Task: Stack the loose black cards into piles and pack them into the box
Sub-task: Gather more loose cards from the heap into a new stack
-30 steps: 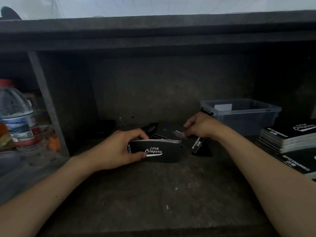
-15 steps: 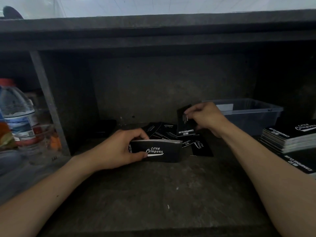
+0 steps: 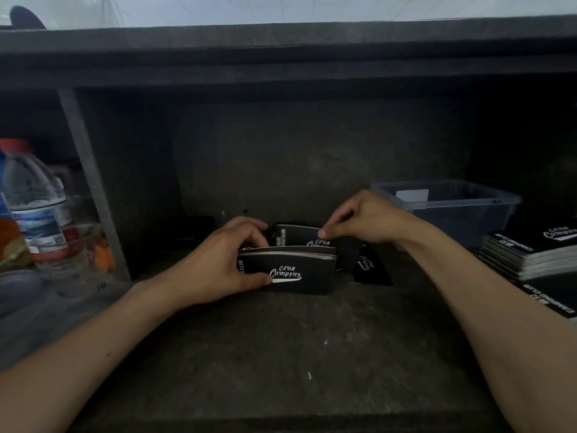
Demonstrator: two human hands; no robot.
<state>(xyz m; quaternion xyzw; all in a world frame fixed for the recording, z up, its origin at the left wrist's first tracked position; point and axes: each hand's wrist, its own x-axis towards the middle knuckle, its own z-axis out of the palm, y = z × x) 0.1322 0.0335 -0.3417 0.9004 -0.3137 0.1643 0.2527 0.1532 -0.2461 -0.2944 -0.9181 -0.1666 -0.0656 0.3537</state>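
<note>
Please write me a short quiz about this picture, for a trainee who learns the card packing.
1. True or false: the left hand grips the pile.
2. The right hand pinches: A) a card, B) a pen, C) nothing.
3. Fill in: the box stands on the person's ____ side of the pile.
Key: 1 true; 2 A; 3 right.
</note>
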